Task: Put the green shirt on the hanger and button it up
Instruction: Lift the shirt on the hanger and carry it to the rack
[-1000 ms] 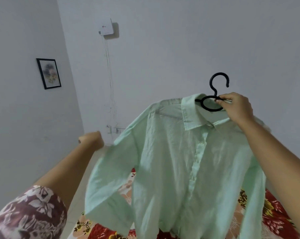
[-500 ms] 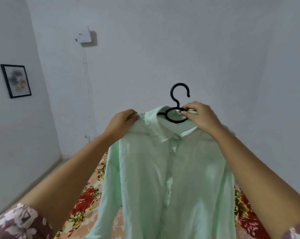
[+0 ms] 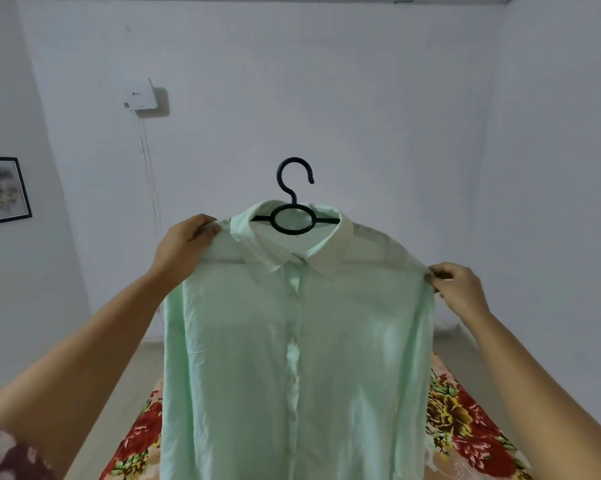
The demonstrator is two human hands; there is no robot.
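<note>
Two bare hands hold up the green shirt [image 3: 292, 358] in the middle of the view. The shirt hangs on the black hanger [image 3: 294, 216], whose hook sticks up at 12 o'clock above the collar. The ring of the hanger shows inside the open collar.

The left hand [image 3: 181, 251] is at 9 o'clock from the collar. Its grip is closed on the shirt's shoulder, with the thumb on top of the cloth. The right hand [image 3: 456, 289] is at 3 o'clock, a bit lower. Its grip is a small pinch on the end of the other shoulder, where the sleeve starts.

The shirt front faces the camera and hangs straight down. The strip of buttons runs down the middle; I cannot tell which buttons are done up.

Under the shirt, at 6 o'clock, is a bed cover with red flowers [image 3: 465, 427]. A framed picture [image 3: 3, 188] hangs on the wall at 9 o'clock. A white box [image 3: 140, 95] sits on the wall at 11 o'clock.
</note>
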